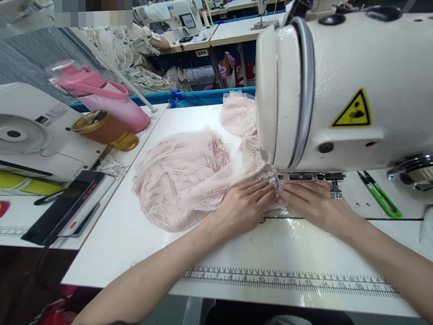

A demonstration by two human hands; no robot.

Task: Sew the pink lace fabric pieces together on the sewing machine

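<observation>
Pale pink lace fabric (174,183) lies bunched on the white sewing table, and a strip of it runs under the needle area of the white sewing machine (341,82). My left hand (249,199) rests flat on this strip just left of the presser foot, fingers stretched out. My right hand (313,202) lies on the other side of the foot, its fingers extended on the fabric edge and partly hidden beneath the machine head. Both sets of fingertips are close to the needle area. The needle itself is hidden.
Green thread snips (384,197) lie right of my right hand. A printed ruler (277,279) runs along the table's front. At left are a pink bottle (111,100), an amber cup (109,133) and a black device (65,205). Another person's sleeve (137,39) shows behind.
</observation>
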